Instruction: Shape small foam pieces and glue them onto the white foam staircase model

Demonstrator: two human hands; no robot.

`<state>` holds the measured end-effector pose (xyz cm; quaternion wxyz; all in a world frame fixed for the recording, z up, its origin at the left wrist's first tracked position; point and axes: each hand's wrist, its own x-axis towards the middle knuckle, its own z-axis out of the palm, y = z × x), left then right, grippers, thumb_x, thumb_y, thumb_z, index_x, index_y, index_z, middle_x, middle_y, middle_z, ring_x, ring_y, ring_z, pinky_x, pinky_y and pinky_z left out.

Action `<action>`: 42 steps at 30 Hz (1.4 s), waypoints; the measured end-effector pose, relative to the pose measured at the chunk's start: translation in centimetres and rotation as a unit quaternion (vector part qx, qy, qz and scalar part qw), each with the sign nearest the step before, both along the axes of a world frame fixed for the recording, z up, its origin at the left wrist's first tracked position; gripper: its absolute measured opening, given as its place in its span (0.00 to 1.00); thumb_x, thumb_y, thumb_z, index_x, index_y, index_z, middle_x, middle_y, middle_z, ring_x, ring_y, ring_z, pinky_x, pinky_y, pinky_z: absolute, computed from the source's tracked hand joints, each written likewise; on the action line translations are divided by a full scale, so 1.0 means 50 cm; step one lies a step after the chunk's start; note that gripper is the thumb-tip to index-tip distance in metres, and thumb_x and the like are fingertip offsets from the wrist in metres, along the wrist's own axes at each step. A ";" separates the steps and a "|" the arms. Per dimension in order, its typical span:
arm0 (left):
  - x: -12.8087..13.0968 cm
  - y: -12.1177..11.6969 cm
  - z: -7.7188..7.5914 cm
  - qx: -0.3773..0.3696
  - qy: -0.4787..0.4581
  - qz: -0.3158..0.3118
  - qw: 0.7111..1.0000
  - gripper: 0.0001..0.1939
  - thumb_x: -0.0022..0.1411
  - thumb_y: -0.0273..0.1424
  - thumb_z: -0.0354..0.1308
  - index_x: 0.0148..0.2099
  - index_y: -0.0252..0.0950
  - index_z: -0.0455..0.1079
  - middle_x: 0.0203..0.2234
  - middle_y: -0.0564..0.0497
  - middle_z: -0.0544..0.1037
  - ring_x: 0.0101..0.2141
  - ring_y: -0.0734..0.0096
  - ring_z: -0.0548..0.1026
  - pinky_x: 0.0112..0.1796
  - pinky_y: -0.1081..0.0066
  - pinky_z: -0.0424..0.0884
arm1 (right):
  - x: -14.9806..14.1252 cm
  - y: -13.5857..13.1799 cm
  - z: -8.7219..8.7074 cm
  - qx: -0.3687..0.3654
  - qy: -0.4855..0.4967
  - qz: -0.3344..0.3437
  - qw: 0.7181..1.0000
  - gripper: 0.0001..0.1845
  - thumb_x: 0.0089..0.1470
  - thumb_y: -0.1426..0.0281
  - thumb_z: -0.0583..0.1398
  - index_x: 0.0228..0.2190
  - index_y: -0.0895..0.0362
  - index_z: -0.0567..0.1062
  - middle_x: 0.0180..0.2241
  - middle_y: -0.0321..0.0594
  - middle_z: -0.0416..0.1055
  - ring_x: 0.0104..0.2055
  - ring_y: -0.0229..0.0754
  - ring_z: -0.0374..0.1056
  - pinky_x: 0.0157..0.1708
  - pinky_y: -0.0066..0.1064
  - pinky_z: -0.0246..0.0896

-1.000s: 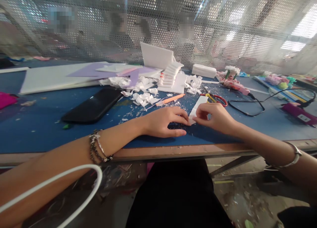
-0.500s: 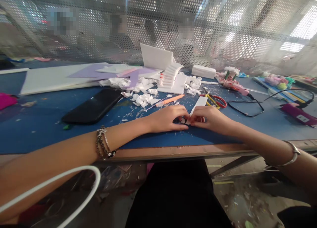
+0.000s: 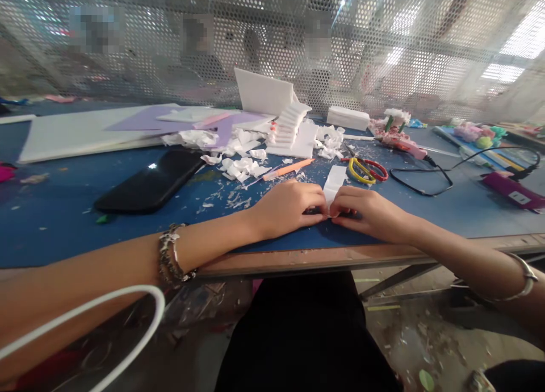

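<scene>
A narrow white paper strip (image 3: 334, 179) lies on the blue tabletop, its near end between my two hands. My left hand (image 3: 293, 207) pinches that end from the left, thumb and fingertips together. From the right, my right hand (image 3: 361, 210) pinches the same end, so the fingertips of both hands nearly touch. The fingers cover the exact fold or edge being gripped. Just beyond the strip lie scissors (image 3: 361, 170) with a yellow and a red handle. An orange pen-like tool (image 3: 288, 169) rests to the left of the strip.
A black phone (image 3: 151, 182) lies at the left. Behind are crumpled white scraps (image 3: 242, 167), stacked white foam pieces (image 3: 292, 132) and white and purple sheets (image 3: 140, 118). A pink glue gun (image 3: 406, 146) with a black cable and a purple block (image 3: 511, 188) are at the right. A perforated metal screen (image 3: 272, 45) stands behind.
My left hand's fingers have closed from a spread pose onto the strip's near end. My right hand has stayed beside it, now pinching lower. The view has shifted slightly.
</scene>
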<state>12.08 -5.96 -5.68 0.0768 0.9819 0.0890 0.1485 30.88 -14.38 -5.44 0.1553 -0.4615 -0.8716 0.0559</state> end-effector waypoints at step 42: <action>0.027 0.015 0.017 -0.085 0.019 0.048 0.995 0.12 0.52 0.39 0.57 0.33 0.34 0.72 0.31 0.50 0.71 0.29 0.74 0.68 0.30 0.74 0.63 | -0.009 0.018 0.013 -0.017 -0.006 -0.066 0.998 0.06 0.47 0.75 0.56 0.26 0.59 0.74 0.29 0.38 0.68 0.29 0.34 0.63 0.31 0.25 0.54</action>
